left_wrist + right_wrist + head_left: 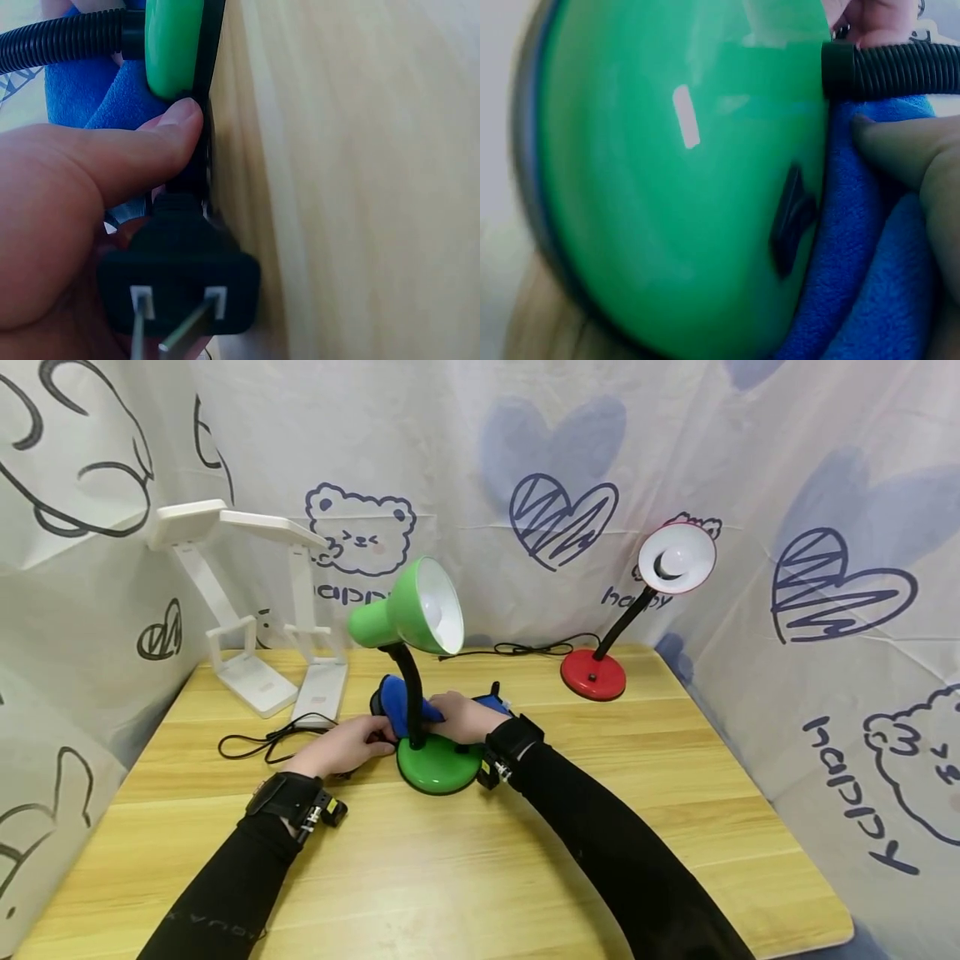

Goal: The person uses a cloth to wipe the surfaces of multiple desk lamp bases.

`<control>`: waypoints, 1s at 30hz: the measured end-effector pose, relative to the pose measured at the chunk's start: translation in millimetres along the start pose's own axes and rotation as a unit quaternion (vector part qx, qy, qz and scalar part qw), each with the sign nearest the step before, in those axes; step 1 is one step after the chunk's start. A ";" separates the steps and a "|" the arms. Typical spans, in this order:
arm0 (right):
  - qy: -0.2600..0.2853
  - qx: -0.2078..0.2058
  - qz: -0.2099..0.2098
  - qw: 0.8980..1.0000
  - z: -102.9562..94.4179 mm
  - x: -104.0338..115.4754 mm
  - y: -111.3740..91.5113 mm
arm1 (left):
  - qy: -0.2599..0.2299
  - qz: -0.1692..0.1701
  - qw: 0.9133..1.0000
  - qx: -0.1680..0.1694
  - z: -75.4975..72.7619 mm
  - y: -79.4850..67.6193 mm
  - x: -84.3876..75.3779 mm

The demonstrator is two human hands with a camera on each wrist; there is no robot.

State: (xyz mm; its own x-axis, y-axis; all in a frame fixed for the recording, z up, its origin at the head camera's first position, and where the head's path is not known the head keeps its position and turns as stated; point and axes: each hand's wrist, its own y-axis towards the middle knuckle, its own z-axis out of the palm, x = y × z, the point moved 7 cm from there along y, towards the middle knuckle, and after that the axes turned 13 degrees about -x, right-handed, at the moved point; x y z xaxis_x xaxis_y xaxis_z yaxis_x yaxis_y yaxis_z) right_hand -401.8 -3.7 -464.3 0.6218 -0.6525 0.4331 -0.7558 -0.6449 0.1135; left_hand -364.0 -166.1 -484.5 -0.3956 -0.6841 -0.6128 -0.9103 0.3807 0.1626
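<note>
A green desk lamp (438,766) with a black flexible neck stands upright on the table. At the left edge of its base my left hand (347,745) pinches the rim, the thumb lying against it in the left wrist view; its other fingers are mostly hidden. A black two-pin plug (180,289) shows just below that thumb. Behind the neck, my right hand (467,718) grips a blue cloth (395,703), which bunches against the back of the base. The base's black switch (791,223) appears close up in the right wrist view.
Two white folding lamps (258,683) stand at the back left, with a black cord (262,743) looped in front. A red desk lamp (592,675) is at the back right, its cord trailing left. Patterned curtains (465,468) enclose the wooden table (420,877).
</note>
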 end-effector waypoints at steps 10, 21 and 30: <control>0.009 -0.059 0.061 0.996 -19.3 -24.8 -53.2 | -0.006 -0.014 1.000 0.017 1.4 -2.1 -1.0; 0.064 -0.080 0.086 0.991 -22.9 -15.7 -123.6 | -0.036 -0.043 0.997 0.060 5.0 -7.2 -6.5; 0.000 -0.042 -0.035 0.999 -8.4 30.2 -162.2 | -0.022 -0.073 0.996 0.045 6.5 -8.4 -4.8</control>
State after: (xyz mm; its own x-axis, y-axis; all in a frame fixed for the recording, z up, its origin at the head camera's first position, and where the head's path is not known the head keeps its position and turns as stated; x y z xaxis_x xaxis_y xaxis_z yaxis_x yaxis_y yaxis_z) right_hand -262.2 84.6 -462.1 0.6732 -0.6075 0.4216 -0.7255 -0.6528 0.2179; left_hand -353.7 -161.9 -487.9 -0.2518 -0.7093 -0.6584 -0.9426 0.3338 0.0009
